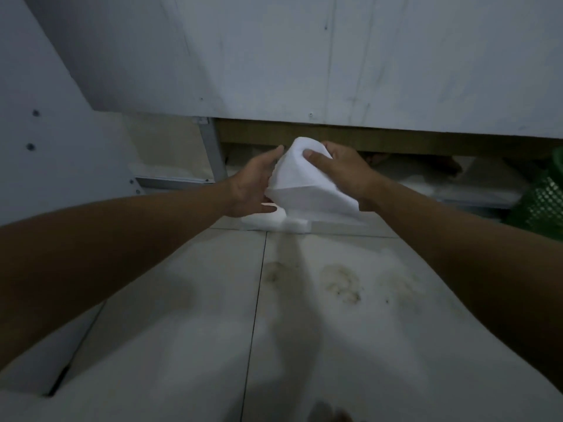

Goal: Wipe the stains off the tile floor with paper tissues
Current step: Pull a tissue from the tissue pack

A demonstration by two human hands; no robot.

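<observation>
Pale tile floor (182,345) fills the lower part of the view, crossed by dark grout lines. Farther out on it sit the stains (341,284): three brownish, ring-shaped smudges side by side, the leftmost just beside a grout line. They lie between the two outstretched forearms and nearer the camera than the hands.

Beyond the stains, a white tissue (304,181) is held up in the air between both hands. The right hand (341,172) grips its upper right part, thumb pressed on the front and fingers curled behind it. The left hand (253,187) meets the tissue's left edge with fingers mostly straight and the thumb reaching under the lower corner; whether it truly pinches the sheet cannot be told. The sheet hangs in broad folds, wider toward the bottom.

Directly under it, on the floor, lies a low stack of tissues (274,222), white and flat, touching the tiles.

Behind the hands stands a grey-white panel (304,56) with a gap along its bottom edge, and a metal post (213,153) at the gap's left end. A green mesh basket (545,199) shows at the right edge.
</observation>
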